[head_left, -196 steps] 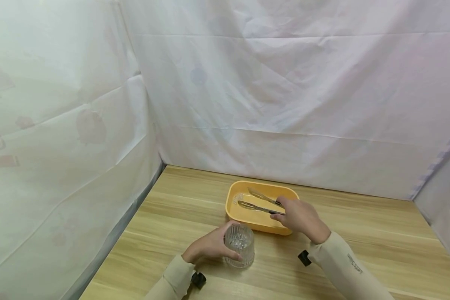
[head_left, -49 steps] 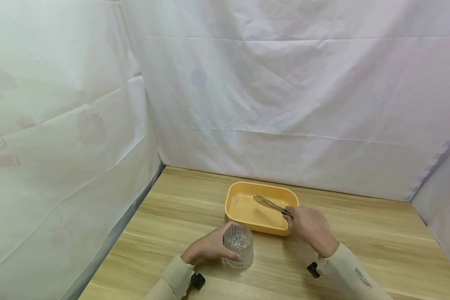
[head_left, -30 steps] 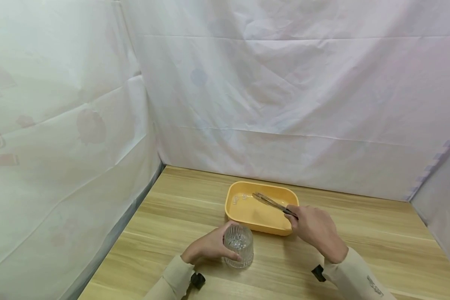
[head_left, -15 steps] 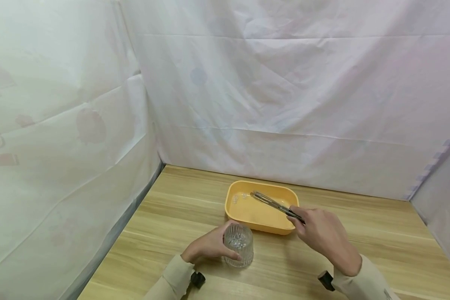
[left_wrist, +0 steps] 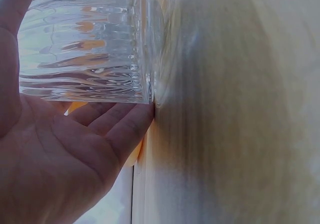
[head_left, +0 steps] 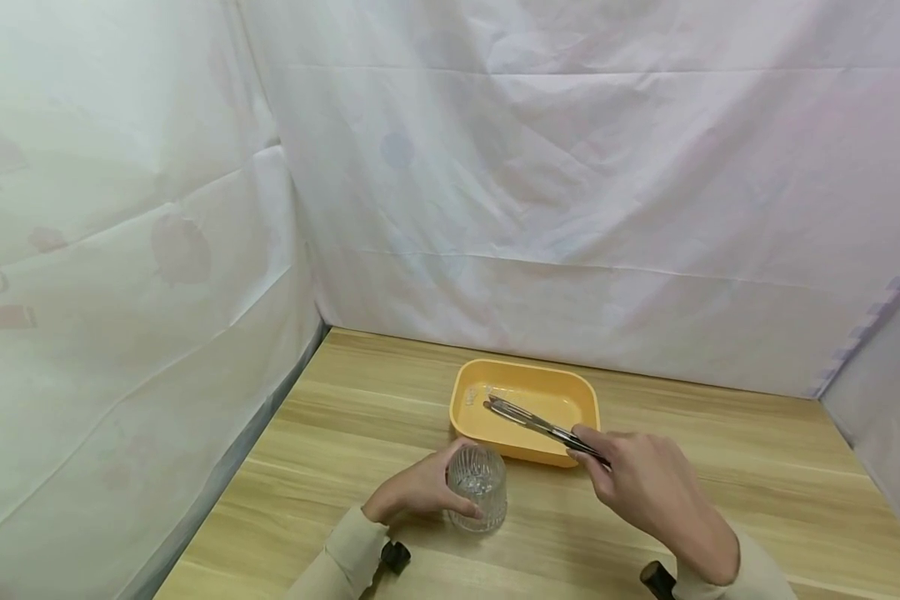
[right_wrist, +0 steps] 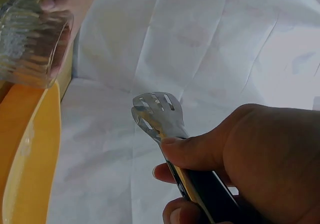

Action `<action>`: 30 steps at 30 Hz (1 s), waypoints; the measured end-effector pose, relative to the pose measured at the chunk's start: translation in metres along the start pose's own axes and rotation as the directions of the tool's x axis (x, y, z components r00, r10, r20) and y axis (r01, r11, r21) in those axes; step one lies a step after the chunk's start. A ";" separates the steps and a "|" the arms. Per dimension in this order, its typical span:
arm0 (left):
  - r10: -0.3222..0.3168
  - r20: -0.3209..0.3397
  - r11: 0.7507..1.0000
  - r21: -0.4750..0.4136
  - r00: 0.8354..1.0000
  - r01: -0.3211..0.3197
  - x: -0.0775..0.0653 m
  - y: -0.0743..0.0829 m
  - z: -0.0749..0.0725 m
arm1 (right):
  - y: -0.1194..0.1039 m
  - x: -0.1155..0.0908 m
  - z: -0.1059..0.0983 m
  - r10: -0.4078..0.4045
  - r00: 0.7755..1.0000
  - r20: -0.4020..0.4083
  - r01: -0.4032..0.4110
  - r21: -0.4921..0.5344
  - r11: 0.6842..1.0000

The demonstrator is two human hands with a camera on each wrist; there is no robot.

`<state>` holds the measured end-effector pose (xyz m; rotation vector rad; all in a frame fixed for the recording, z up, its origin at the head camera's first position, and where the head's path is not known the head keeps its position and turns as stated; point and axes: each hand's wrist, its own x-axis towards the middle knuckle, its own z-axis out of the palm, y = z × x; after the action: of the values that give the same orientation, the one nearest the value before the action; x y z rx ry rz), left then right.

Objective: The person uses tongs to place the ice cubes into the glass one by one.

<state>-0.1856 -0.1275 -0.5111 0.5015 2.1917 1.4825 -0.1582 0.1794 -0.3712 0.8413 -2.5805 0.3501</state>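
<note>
My left hand holds a clear ribbed glass that stands on the table, thumb on the near side and fingers round the far side. Clear pieces, like ice cubes, show inside it. In the left wrist view the fingers lie along the glass down to the tabletop. My right hand grips metal tongs by their dark handle, their slotted heads close together above the yellow tray. Whether anything sits between the heads I cannot tell. Several clear pieces lie at the tray's left end.
The tray stands just behind the glass, near the back of the wood-grain table. White cloth hangs behind the table and along both sides. A black wrist mount sits below my left wrist.
The tongs, spread wide at first, are now nearly closed. My right hand has drawn back toward me and rightward, while the tongs' heads have swung left and nearer. The left hand and glass stay put.
</note>
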 end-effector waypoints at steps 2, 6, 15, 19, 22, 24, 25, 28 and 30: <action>0.004 0.002 1.000 -0.009 1.000 -0.003 0.000 0.000 0.000 | -0.003 -0.001 -0.002 -0.019 1.000 -0.005 0.019 0.006 1.000; 0.012 0.004 1.000 -0.007 1.000 -0.012 0.000 0.001 -0.001 | -0.008 -0.003 -0.004 -0.045 0.999 -0.005 0.045 0.013 0.999; 0.009 0.003 0.999 0.039 1.000 -0.009 0.000 0.000 -0.001 | -0.014 -0.008 -0.004 -0.046 0.999 0.000 0.046 0.016 0.999; 0.012 0.002 0.999 0.042 1.000 -0.012 0.000 0.000 -0.001 | -0.014 -0.009 -0.004 -0.031 0.999 0.020 0.031 0.010 0.999; 0.017 0.002 0.999 0.050 1.000 -0.018 0.000 0.000 -0.001 | -0.015 -0.010 -0.005 -0.013 0.999 0.043 0.013 0.011 1.000; 0.018 0.002 0.998 0.054 1.000 -0.018 0.000 -0.001 -0.001 | -0.015 -0.010 -0.005 -0.006 0.999 0.054 0.005 0.013 1.000; 0.017 0.001 0.998 0.058 1.000 -0.017 0.000 -0.001 -0.001 | -0.016 -0.010 -0.005 -0.002 0.998 0.059 0.001 0.017 1.000; 0.017 -0.003 0.997 0.071 1.000 -0.017 0.000 -0.001 -0.001 | -0.016 -0.010 -0.006 0.009 0.997 0.071 -0.010 0.023 1.000; 0.016 -0.002 0.998 0.057 1.000 -0.016 0.000 -0.001 0.000 | -0.015 -0.010 -0.007 0.016 0.997 0.079 -0.018 0.031 0.999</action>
<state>-0.1859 -0.1281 -0.5117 0.5375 2.2420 1.4327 -0.1398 0.1745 -0.3679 0.8611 -2.6626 0.3701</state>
